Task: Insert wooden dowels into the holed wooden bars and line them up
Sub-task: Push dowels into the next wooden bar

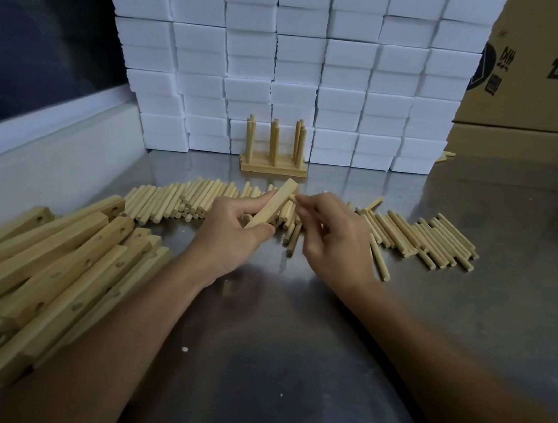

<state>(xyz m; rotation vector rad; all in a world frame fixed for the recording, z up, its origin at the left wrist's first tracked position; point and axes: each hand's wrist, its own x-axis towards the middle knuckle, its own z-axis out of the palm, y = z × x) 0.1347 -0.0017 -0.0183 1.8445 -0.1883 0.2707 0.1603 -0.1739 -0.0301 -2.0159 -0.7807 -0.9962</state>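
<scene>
Steel table (290, 350) strewn with loose dowels (423, 236), holed wooden bar (272, 208) gripped by left hand (234, 230), dowel (293, 198) pinched at bar by right hand (333, 237).

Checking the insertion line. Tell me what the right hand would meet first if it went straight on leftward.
Most likely the wooden bar in the left hand; the right hand pinches a dowel whose tip already nears its side. Depth is unclear.

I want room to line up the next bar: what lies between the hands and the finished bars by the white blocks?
In the head view, loose wooden dowels, then bare steel table before the finished bars.
</scene>
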